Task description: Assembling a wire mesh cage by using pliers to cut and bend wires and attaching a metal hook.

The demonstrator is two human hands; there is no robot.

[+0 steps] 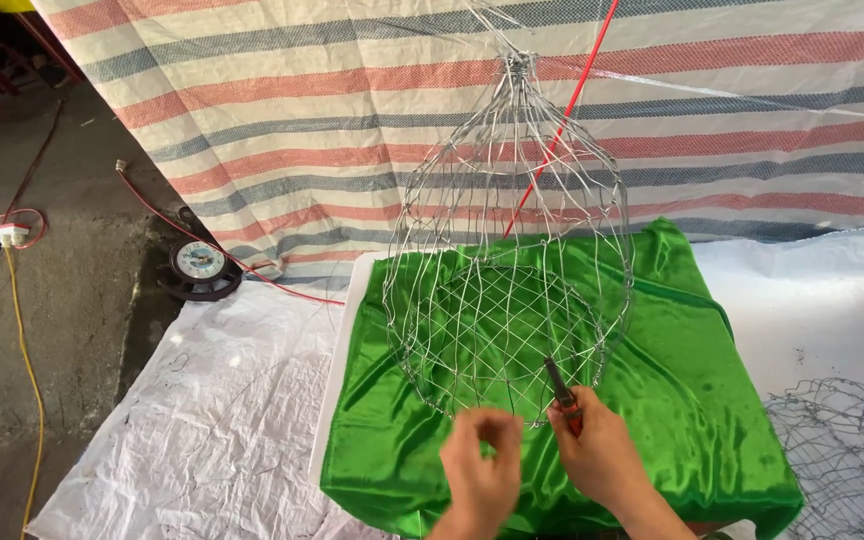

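A silver wire mesh frame [512,250], shaped like a hanging lantern, dangles from above over a shiny green cloth [672,370]. My left hand [479,470] pinches the frame's lower rim with fingers closed on the wire. To its right, my right hand [597,450] grips red-handled pliers [562,388] whose jaws touch the same rim. A red cord [562,120] runs diagonally behind the frame.
A striped tarp [302,110] hangs at the back. White plastic sheeting [212,420] covers the ground left. Another wire mesh piece [842,450] lies at lower right. A round dial object [199,262], a yellow cable [27,360] and red wires lie on the concrete floor.
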